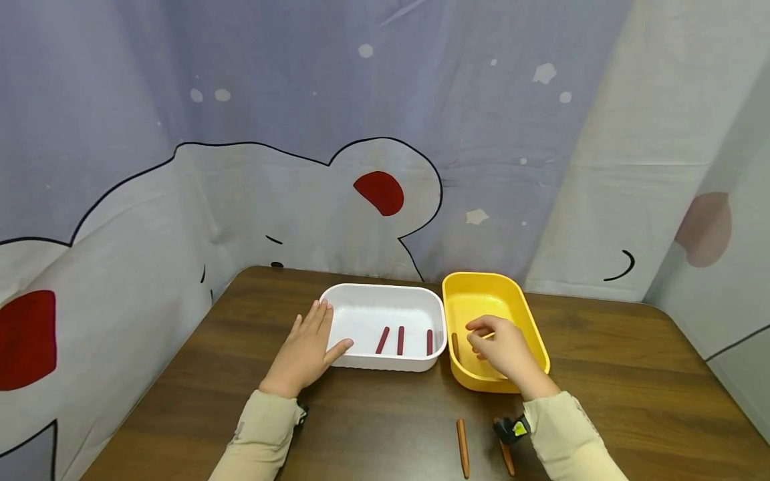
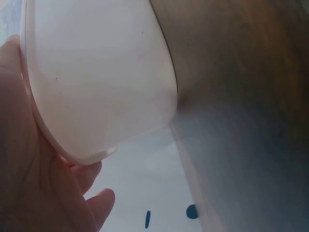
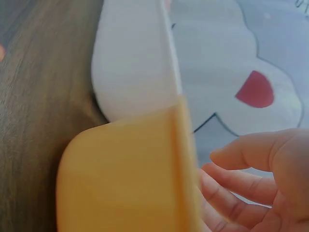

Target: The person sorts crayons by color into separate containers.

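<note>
A printed cloth (image 1: 481,133) hangs behind a brown wooden table (image 1: 631,394), where a yellow tray (image 1: 484,299) stands. The relation that matters is inside that tray: a brown stick (image 1: 455,347) lies along its left wall, just left of the right hand's (image 1: 502,347) fingertips, its long axis running roughly from near to far. The right hand is much the nearer; it hangs over the tray with fingers loosely bent, a gap at the thumb, and no hold on anything that shows. The left hand (image 1: 303,347) is beyond the white tray (image 1: 385,361) from the yellow one, resting flat across the white rim with fingers straight and gripping nothing.

Counted: two trays, side by side, the white one left of the yellow; three dark red sticks (image 1: 400,341) in the white; one brown stick visible in the yellow, though the hand hides part of its floor; and two orange-brown sticks (image 1: 462,448) on the near side of the yellow tray, one partly covered by a black band (image 1: 511,429).
</note>
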